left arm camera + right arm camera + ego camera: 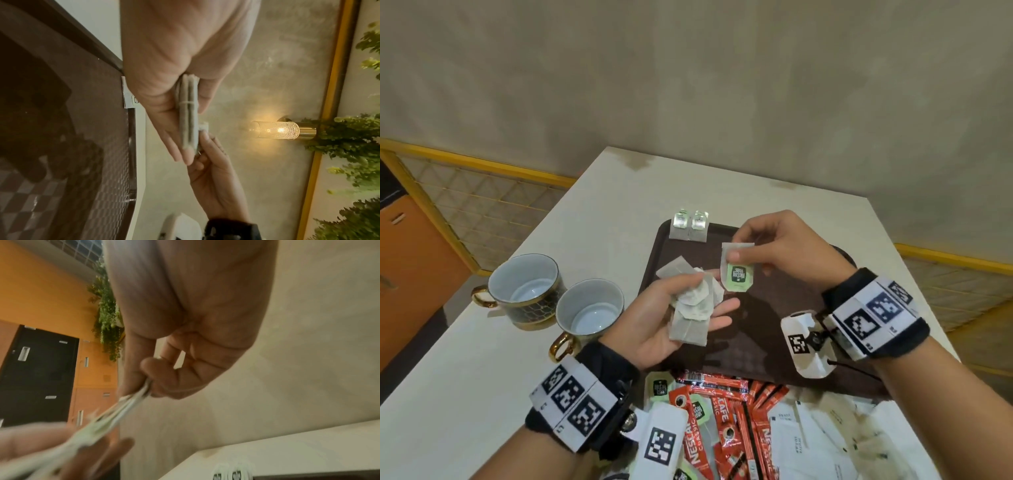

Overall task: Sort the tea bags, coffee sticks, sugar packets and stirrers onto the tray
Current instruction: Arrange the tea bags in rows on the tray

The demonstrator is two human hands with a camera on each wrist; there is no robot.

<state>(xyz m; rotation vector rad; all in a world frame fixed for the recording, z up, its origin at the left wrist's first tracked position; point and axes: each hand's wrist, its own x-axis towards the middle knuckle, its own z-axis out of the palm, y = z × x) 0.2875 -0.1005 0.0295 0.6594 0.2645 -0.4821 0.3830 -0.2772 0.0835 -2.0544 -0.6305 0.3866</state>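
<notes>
So the white table takes up most of the head view, with a dark brown tray sitting around the middle. Two cups with gold handles are over at 9 o'clock of the tray, side by side. At 6 o'clock, just off the tray's near edge, there's a messy pile of red coffee sticks and white sugar packets, a few tea bags mixed in.

The left hand is palm up over the tray's left part, thumb pressing a small stack of tea bags against the fingers. The right hand pinches a single tea bag by its top between thumb and fingers. Two more tea bags lie on the tray's rim at 12 o'clock.
</notes>
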